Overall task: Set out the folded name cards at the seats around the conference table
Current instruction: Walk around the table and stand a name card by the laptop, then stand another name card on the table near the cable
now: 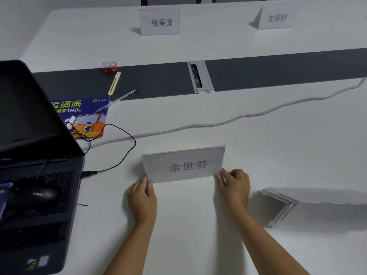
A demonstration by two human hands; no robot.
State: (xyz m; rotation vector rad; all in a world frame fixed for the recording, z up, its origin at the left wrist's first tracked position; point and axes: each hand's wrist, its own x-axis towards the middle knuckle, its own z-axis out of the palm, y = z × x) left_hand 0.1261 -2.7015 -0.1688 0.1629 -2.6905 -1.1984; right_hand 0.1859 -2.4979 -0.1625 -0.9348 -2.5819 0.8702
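Note:
A folded white name card (183,164) with grey characters stands on the white conference table (278,151) in front of me. My left hand (142,199) pinches its lower left corner and my right hand (235,187) pinches its lower right corner. Two more name cards stand on the far side, one (160,21) at the centre and one (277,17) to the right. A stack of folded cards (294,205) lies on its side to the right of my right hand.
An open dark laptop (33,155) with a black mouse (39,194) on its keyboard sits at left, with a blue mouse pad (87,116), pen, red box and black cable nearby. A grey cable (238,117) crosses the table. A dark centre strip holds a cable port (199,77).

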